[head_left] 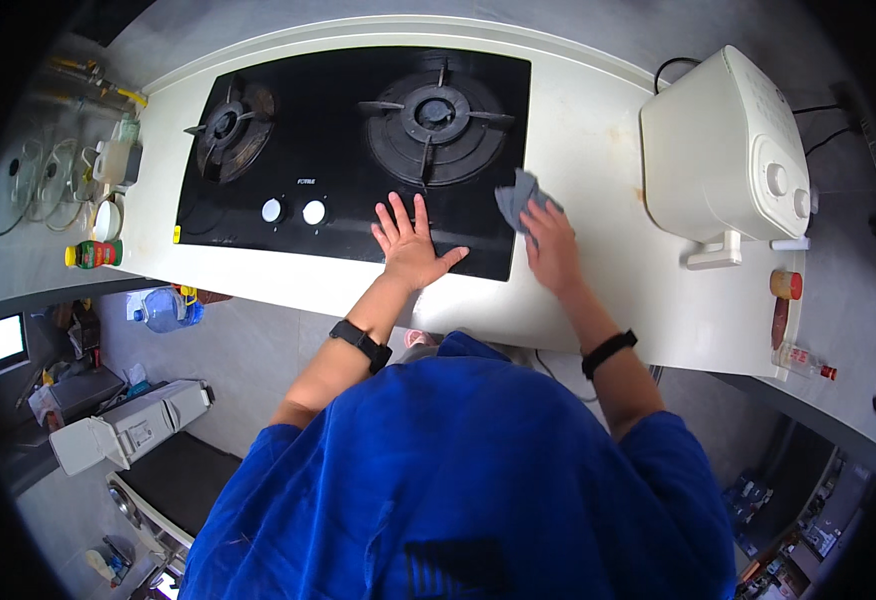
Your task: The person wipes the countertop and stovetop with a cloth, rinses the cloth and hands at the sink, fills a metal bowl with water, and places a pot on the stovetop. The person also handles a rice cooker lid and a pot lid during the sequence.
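A black glass gas cooktop (318, 142) with two burners and two white knobs is set into the white countertop (595, 165). My left hand (414, 247) lies with spread fingers over the cooktop's front edge, in front of the right burner (435, 120), holding nothing. At the cooktop's right edge, my right hand (554, 247) grips a crumpled grey cloth (520, 199), which lies partly over the black glass and partly over the white counter.
A white air fryer (715, 150) stands on the counter at the right, with jars and a bottle (805, 361) beyond it. At the left end are a yellow-capped bottle (96, 254), a white bowl (107, 221), a plastic jug (113, 163) and glass lids (51, 176).
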The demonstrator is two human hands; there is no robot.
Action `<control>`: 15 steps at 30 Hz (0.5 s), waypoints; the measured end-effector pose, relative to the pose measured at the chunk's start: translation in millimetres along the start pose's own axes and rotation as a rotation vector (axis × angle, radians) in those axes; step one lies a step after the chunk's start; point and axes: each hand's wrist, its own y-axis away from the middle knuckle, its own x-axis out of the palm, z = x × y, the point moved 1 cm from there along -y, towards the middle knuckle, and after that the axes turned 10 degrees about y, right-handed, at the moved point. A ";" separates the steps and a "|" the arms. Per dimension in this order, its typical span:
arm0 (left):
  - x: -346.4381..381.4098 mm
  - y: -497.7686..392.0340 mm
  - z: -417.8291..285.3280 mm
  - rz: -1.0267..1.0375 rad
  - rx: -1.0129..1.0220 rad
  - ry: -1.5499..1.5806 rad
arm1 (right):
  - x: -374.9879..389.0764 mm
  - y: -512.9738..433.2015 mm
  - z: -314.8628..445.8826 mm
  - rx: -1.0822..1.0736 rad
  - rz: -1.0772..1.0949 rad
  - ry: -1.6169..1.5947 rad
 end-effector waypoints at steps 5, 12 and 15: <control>-16.6 30.9 29.4 0.039 0.001 0.147 | -10.3 51.7 39.8 0.076 0.019 -0.095; -24.4 108.0 77.5 -0.113 0.032 0.245 | -26.5 19.1 50.0 0.648 -0.084 -0.855; -22.0 128.6 91.2 -0.122 0.001 0.276 | -12.6 -19.8 62.7 0.425 -0.142 -0.467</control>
